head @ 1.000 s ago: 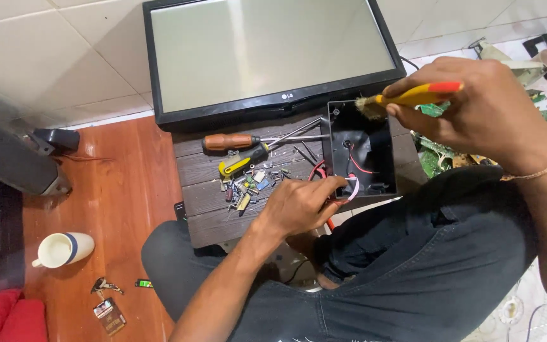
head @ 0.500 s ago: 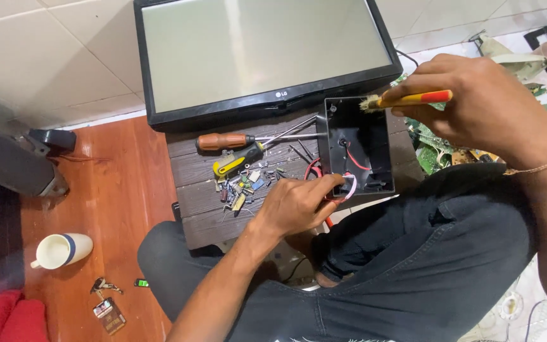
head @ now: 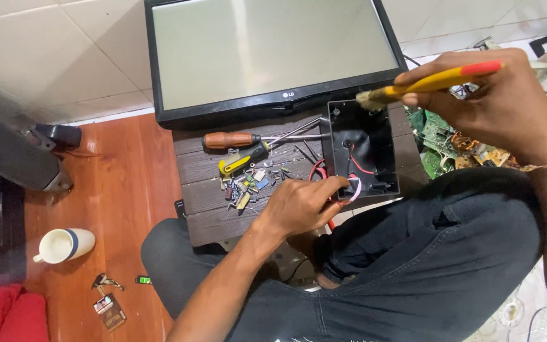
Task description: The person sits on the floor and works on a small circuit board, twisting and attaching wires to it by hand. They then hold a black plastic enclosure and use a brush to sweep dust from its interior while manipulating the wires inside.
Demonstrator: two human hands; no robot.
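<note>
While the left hand (head: 302,206) keeps its place at the near edge of the open black box (head: 362,149), fingers curled on the rim by the red and white wires (head: 352,166), the right hand (head: 501,104) has carried the yellow-handled brush (head: 432,82) slightly lower and closer over the last second, so that its bristle tip now sits at the box's far right corner. The right grip is clenched around the brush handle; the left grip is closed on the box's edge, steadying it. The box lies flat on the dark slatted surface (head: 210,209), just in front of the flat monitor (head: 273,57), and has barely shifted between the pictures. The small change suggests, as a judgement, that brushing of the box's inside is under way, with the bristles working along the upper rim. Two screwdrivers (head: 242,149) and a scatter of small parts (head: 248,183) lie untouched just left of the box.
</note>
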